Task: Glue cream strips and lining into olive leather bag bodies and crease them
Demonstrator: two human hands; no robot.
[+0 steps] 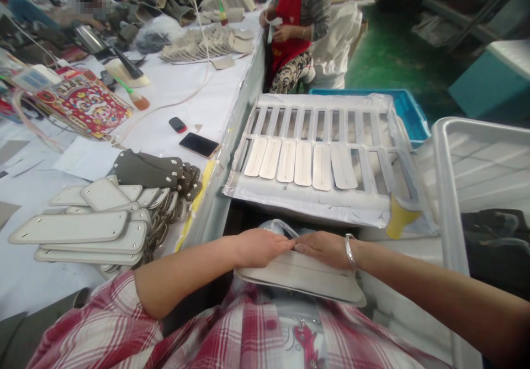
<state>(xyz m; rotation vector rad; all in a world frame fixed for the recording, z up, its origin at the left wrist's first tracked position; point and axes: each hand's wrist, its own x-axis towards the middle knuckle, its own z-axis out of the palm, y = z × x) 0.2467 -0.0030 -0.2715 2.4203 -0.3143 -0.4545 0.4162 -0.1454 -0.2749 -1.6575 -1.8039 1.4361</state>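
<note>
Over my lap, a pale panel [306,278] with a thin dark edge lies between my body and the slotted rack. My left hand [265,247] and my right hand [325,248] grip its far edge, their fingertips meeting near the middle. Part of the fingers is hidden behind the panel and the hands. A silvery bracelet [350,252] circles my right wrist. Just beyond the hands stands a white slotted rack [331,200], with several pale oblong strips [303,163] lying side by side on its near row.
On the left table [165,98] are stacked pale oblong pieces [83,226], dark grey pieces [149,169], a phone [199,145] and a red festive bag [91,104]. A white bin [449,192] stands at right. A person in a red apron [292,21] sits beyond the rack.
</note>
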